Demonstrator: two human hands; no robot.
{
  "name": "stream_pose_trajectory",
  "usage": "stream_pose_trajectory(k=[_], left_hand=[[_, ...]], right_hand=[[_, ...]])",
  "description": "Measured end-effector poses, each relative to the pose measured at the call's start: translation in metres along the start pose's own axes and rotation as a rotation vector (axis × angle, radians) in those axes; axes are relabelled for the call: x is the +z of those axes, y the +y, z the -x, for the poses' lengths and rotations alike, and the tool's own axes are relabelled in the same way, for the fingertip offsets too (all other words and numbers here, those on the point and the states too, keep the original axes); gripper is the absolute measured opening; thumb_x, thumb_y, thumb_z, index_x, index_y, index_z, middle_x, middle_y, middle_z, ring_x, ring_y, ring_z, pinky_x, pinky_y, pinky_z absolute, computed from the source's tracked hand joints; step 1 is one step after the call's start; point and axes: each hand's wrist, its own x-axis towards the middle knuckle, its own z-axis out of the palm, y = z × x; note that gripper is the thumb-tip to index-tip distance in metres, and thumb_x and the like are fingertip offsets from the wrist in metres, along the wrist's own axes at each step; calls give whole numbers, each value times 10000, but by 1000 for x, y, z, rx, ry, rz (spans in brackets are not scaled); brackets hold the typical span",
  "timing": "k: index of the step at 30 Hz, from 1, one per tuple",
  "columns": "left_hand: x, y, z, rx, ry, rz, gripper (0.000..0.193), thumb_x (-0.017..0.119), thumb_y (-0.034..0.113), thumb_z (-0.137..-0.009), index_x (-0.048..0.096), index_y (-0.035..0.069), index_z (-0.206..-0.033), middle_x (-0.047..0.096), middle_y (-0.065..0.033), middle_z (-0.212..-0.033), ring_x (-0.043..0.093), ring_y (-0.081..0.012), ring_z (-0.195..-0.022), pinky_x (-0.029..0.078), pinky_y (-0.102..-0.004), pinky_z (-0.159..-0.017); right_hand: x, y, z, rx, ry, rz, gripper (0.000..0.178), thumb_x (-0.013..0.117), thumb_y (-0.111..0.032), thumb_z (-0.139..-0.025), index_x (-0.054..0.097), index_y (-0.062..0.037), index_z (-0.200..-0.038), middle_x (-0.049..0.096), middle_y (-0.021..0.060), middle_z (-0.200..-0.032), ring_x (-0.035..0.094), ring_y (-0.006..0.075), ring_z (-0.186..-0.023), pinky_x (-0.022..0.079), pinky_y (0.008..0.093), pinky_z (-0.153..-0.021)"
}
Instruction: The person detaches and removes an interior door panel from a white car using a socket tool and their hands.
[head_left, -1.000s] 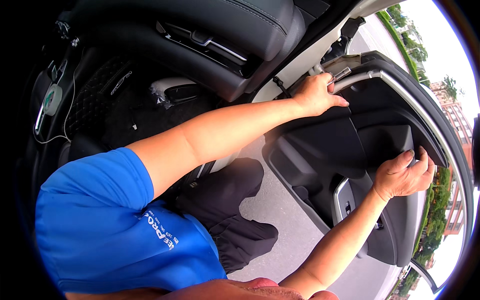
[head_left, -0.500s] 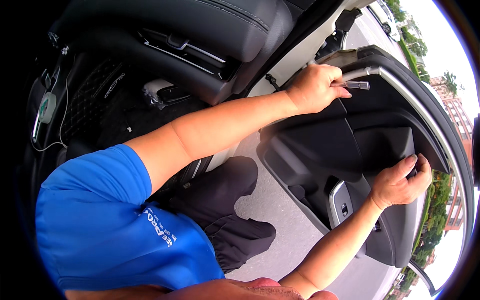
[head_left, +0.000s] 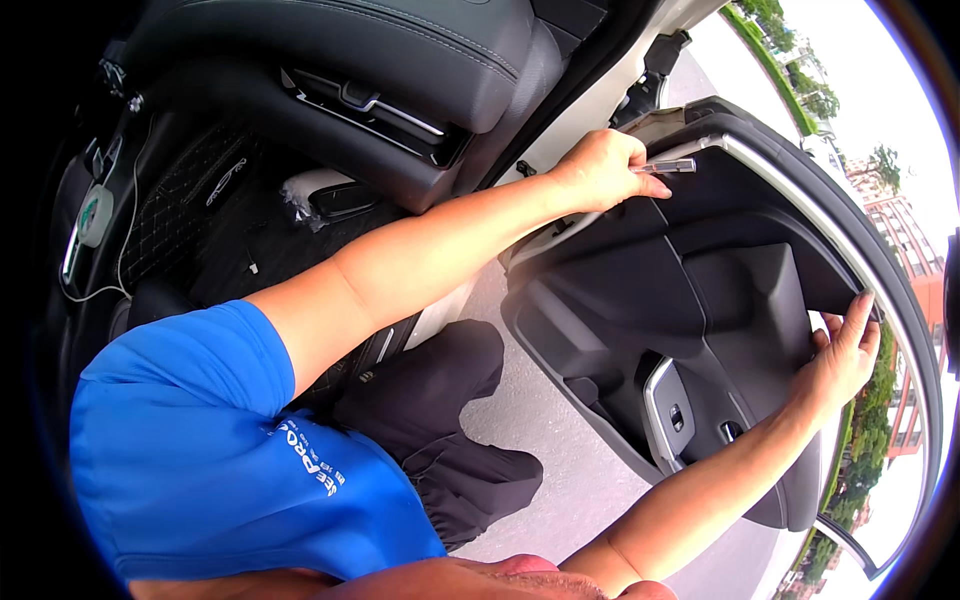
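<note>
My left hand (head_left: 610, 170) is closed around a slim tool with a clear, silvery cylindrical end (head_left: 672, 166), held beside the front upper part of an opened car door. My right hand (head_left: 838, 358) is at the far side of the window opening, its fingers apart. One finger stretches up against the lower corner of a dark sheet (head_left: 780, 195) that covers part of the window, next to the silver-edged frame (head_left: 795, 185). Whether the fingertips pinch the sheet cannot be made out. Below both hands lies the black door panel (head_left: 640, 290) with its switch plate (head_left: 676, 410).
A black leather seat (head_left: 400, 60) fills the upper left. On the cabin floor lie a dark quilted mat (head_left: 190, 185) and a plastic-wrapped item (head_left: 320, 195). A white cable (head_left: 125, 235) runs at the far left. Grey pavement (head_left: 570, 440) shows beneath the door.
My left hand has shifted slightly left with the tool. My right hand has moved to the window frame's edge and its fingers have straightened. The door sits a little further left in view.
</note>
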Motion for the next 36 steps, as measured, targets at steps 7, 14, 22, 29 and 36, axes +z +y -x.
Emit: stream_pose_trajectory(k=[7,14,22,29,36], left_hand=[[7,13,5,241,161,-71,281,877,100,-738,661,-10,-882,674,-63,-775,627,-119,-710,515,-282,-683],[9,15,-1,51,51,172,320,872,90,-752,593,9,-885,574,24,-760,525,-57,-704,487,-247,-680],[9,14,-2,48,39,153,316,870,113,-759,592,20,-877,603,12,-737,546,-63,-697,478,-253,-665],[8,16,-1,45,37,92,302,873,113,-748,593,29,-823,606,-8,-707,549,-73,-682,470,-259,-641],[3,69,10,558,381,-84,313,889,158,-726,651,2,-858,589,-60,-776,576,-143,-646,503,-289,-620]], right_hand=[[10,9,1,-129,65,-134,396,729,-329,-932,626,23,-1082,661,60,-896,634,116,-783,511,252,-592],[13,16,5,-238,146,-127,370,690,-336,-961,622,16,-1052,676,50,-887,603,93,-721,482,240,-599],[10,5,4,-42,-5,-178,473,680,-405,-954,598,24,-1134,655,135,-1056,640,173,-912,577,310,-708],[7,13,-1,-65,-97,-156,467,680,-372,-959,571,15,-1197,633,124,-1051,639,193,-905,584,329,-739],[-2,14,-7,-83,-213,-59,498,722,-335,-932,549,21,-1234,630,113,-1084,627,172,-896,553,311,-778]])
